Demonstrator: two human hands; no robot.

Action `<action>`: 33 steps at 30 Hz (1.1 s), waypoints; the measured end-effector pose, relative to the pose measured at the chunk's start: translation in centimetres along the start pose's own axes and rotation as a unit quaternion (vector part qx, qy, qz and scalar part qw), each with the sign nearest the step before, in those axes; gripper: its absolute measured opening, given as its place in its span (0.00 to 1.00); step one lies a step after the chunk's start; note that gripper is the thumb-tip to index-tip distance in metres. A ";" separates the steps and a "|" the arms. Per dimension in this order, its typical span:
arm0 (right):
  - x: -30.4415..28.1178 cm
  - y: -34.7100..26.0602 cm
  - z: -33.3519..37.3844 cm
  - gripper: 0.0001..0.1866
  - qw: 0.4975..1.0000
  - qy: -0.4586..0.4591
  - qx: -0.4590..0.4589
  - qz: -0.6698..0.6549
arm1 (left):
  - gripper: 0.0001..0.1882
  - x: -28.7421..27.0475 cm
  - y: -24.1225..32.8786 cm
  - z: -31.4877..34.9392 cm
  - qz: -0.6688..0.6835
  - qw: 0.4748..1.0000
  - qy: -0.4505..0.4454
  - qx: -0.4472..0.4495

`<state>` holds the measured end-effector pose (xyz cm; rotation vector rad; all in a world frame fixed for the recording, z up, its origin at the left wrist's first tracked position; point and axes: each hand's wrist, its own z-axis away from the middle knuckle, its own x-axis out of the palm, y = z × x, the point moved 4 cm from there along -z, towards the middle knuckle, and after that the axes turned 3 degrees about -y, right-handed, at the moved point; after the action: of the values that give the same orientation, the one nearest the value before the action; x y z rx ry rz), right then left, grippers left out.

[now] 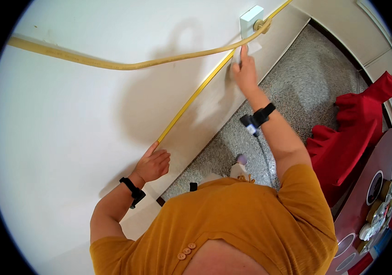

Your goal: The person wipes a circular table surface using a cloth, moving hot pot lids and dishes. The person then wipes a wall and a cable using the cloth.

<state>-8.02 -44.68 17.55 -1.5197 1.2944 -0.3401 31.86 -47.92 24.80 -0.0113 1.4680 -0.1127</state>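
Observation:
A thin yellow strip, which looks like a measuring tape (pixel 195 95), runs slanting along the white wall. My left hand (pixel 152 166) has its extended index finger pressed on the strip's lower end, its other fingers curled in. Farther up, my right hand (pixel 246 73) rests its outstretched index fingertip at the strip, just below a thick beige cable (pixel 131 67); its thumb stands apart and the remaining fingers are bent. Above that fingertip a white socket box (pixel 251 20) sticks out from the wall, with a round beige plug (pixel 261 26) at its side.
Grey speckled floor (pixel 306 78) meets the wall along a slanted edge. On the right stands a chair with a red cover (pixel 349 137). Beside it a dark reddish table (pixel 349 215) carries several small items. A black band with a device (pixel 255 120) is on my right wrist.

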 end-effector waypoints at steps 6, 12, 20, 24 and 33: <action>4.9 -5.6 9.5 0.40 0.992 0.037 -0.083 -0.091 | 0.08 0.6 0.2 0.8 0.008 1.000 -0.006 -0.010; 3.8 -0.7 4.1 0.36 0.995 0.047 0.026 -0.088 | 0.08 0.3 0.2 0.7 0.013 1.000 -0.002 -0.010; 6.7 7.6 3.5 0.33 0.944 0.075 0.227 -0.226 | 0.06 0.4 -0.3 0.0 0.026 1.000 0.005 0.005; 11.8 5.2 11.1 0.33 0.783 -0.006 0.443 -0.436 | 0.08 0.4 0.0 0.9 0.016 1.000 -0.003 -0.005; 2.8 3.3 -1.0 0.31 0.850 0.019 0.238 -0.470 | 0.07 0.6 -0.1 1.0 0.008 1.000 -0.006 -0.010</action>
<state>-9.53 -47.05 14.11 -1.5963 0.3305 -1.2228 32.88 -48.13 24.29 -0.0170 1.4570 -0.0843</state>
